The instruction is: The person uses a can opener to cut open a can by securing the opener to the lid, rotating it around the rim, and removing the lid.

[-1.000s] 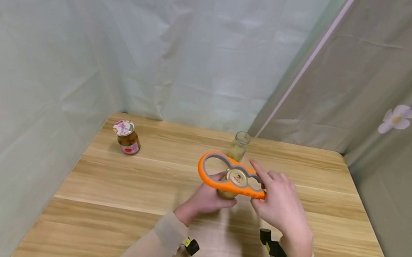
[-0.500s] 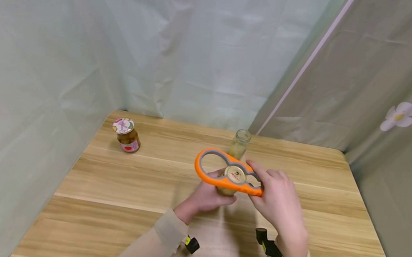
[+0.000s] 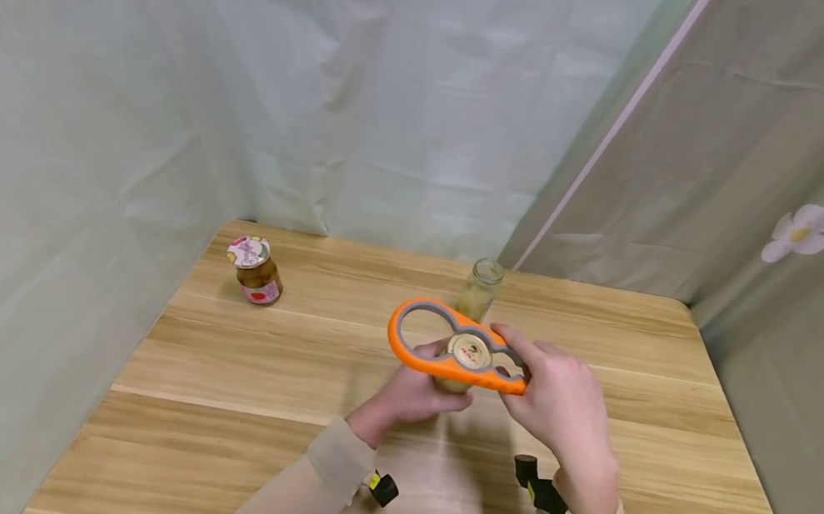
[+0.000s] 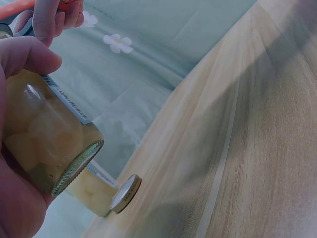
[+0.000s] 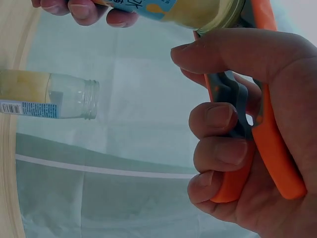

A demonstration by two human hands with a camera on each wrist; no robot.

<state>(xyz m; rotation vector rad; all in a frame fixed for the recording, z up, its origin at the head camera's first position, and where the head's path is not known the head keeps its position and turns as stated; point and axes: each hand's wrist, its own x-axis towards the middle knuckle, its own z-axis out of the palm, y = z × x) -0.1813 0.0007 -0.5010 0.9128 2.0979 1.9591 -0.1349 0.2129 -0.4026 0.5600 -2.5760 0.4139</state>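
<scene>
My left hand point(image 3: 409, 392) grips a glass jar of pale fruit chunks point(image 4: 47, 126) from the side, clear of the table and tilted in the left wrist view. Fingers and thumb wrap round its body. Over its gold lid point(image 3: 470, 351) sits an orange jar opener point(image 3: 449, 368) with a grey inner lining, the lid framed by its middle opening. At the opener's handle end, my right hand point(image 3: 565, 399) curls its fingers and thumb round both handles point(image 5: 280, 163). The larger loop of the opener extends leftward past the jar.
Behind the hands stands a lidless glass jar point(image 3: 480, 289) partly filled with pale fruit. A loose gold lid point(image 4: 126, 193) is tipped up beside it. Far left stands a brown jar with a patterned lid point(image 3: 257, 274). Pale curtains point(image 3: 426, 124) border the wooden table point(image 3: 235, 364).
The jar opener and right hand have shifted slightly left in the head view, mostly in the first half second. Both hands keep their grip.
</scene>
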